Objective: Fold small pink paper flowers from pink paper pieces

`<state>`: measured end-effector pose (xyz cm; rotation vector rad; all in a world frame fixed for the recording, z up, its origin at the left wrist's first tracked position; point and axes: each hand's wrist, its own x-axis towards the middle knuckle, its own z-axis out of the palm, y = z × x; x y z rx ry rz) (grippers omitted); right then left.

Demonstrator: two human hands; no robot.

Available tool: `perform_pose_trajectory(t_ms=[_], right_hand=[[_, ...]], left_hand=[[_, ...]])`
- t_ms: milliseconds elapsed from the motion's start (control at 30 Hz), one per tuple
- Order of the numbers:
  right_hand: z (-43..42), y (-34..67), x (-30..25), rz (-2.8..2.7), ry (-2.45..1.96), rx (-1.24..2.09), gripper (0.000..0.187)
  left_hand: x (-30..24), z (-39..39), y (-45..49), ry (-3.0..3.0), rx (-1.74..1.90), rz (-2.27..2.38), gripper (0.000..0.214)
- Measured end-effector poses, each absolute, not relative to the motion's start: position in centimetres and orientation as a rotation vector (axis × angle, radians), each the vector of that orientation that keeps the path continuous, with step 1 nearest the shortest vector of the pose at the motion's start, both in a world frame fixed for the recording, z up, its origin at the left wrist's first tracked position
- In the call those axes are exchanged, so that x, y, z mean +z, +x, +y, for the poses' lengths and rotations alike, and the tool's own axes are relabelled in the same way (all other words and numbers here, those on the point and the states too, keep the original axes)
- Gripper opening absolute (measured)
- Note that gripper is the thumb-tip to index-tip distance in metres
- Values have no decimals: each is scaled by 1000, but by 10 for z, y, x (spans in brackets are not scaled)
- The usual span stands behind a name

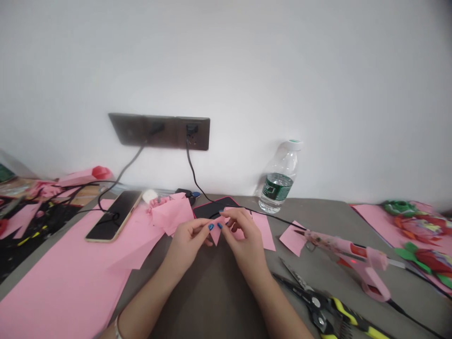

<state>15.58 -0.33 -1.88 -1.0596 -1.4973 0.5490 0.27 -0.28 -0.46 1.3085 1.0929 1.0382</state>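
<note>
Between my two hands is a small folded piece of pink paper (216, 234), its pointed end facing down toward me. My left hand (189, 240) pinches its left side, thumb pressed on the front. From the right, my right hand (245, 235) grips the same piece with thumb and fingers. Just behind my right hand lies a flat pink paper sheet (264, 230), partly hidden. A smaller pink paper square (294, 239) rests to its right, by the nozzle of a pink glue gun (353, 259) whose small red light is lit.
Scissors (314, 301) with yellow-and-black handles lie open at the front right. A water bottle (280, 179) stands by the wall. At left, a phone (115, 216) rests on large pink sheets (70, 282). Cables run from the wall socket (197, 134). Paper flowers (420, 226) sit far right.
</note>
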Motion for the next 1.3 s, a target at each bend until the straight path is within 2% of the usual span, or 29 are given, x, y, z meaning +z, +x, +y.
perform_pose_trajectory(t_ms=[200,367,533,733,933,1100,1300], right_hand=[[-6,156,-15,-1566,-1082,433,19],[-4,156,-15,-1583,-1098,491,9],[-4,155,-16,-1585,-1088,543,15],[-5,155,-15,-1612,-1107,537,10],[-4,154,-19,-1590,-1096,611,19],[-6,155,-19,-1681,-1050,652,11],[-9,156,-17,-1787,-977,593,27]], left_hand=[[-4,-3,2,1338,1048,1111,29],[-2,-5,2,1377,1056,1129,28],[-2,-5,2,1404,1079,1188,25],[-2,-4,-1,1430,1103,1302,25],[-3,-4,-1,1453,1106,1308,22],[-3,-5,-2,1340,1143,1258,26],[-4,1,-1,1173,1238,1166,30]])
